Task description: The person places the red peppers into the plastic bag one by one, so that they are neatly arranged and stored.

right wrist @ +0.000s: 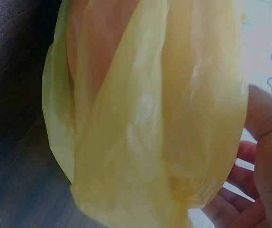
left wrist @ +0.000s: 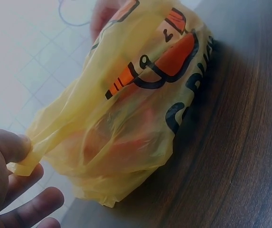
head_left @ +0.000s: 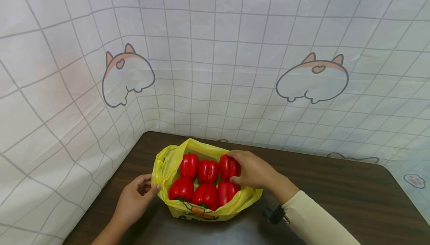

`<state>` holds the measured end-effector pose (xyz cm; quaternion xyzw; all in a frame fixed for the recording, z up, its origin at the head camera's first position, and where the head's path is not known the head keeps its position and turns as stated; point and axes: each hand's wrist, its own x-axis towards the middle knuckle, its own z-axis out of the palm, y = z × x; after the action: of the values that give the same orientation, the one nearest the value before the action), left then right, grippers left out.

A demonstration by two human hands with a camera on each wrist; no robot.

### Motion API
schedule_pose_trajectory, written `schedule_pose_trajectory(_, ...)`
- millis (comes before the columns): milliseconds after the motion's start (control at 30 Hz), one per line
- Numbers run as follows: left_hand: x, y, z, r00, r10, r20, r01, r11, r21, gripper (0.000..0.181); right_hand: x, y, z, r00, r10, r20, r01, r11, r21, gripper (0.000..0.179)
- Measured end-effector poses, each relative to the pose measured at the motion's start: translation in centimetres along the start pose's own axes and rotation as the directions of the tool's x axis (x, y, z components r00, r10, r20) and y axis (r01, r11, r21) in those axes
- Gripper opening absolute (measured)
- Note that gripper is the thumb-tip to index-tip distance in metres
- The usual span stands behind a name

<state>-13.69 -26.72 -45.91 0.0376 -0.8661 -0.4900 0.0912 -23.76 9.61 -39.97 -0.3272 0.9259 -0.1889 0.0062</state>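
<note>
An open yellow plastic bag (head_left: 169,166) lies on the table, its mouth facing up. Inside it sit several glossy red bell peppers (head_left: 208,171) in two rows. At the bag's left rim, my left hand (head_left: 136,198) pinches the thin plastic between thumb and index finger; the left wrist view shows this fold and the other fingers loose. My right hand (head_left: 253,170) reaches in over the right rim, thumb and fingers round the rear right bell pepper (head_left: 229,167). In the right wrist view, the bag's yellow side (right wrist: 145,118) hides part of that hand.
The dark wood-grain table (head_left: 336,192) extends to the right of the bag. Behind and to the left hangs a white grid-patterned curtain (head_left: 218,69) with cartoon animal prints. A dark strap piece (head_left: 273,215) hangs at the right sleeve.
</note>
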Motion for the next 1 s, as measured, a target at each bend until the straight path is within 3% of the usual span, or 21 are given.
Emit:
schedule_pose_trajectory(500,-0.1,0.0,-0.1,1.000,-0.022,0.006,0.022,1.000,-0.001,0.048,-0.2,0.4,0.7,0.996,-0.015,0.092,0.017,1.000,-0.017,0.056)
schedule_pose_trajectory(1000,0.0,-0.2,-0.3,1.000,0.001,0.011,0.000,1.000,-0.011,0.048,-2.2,1.4,-1.0,0.996,0.068,-0.051,-0.069,0.997,-0.025,0.055)
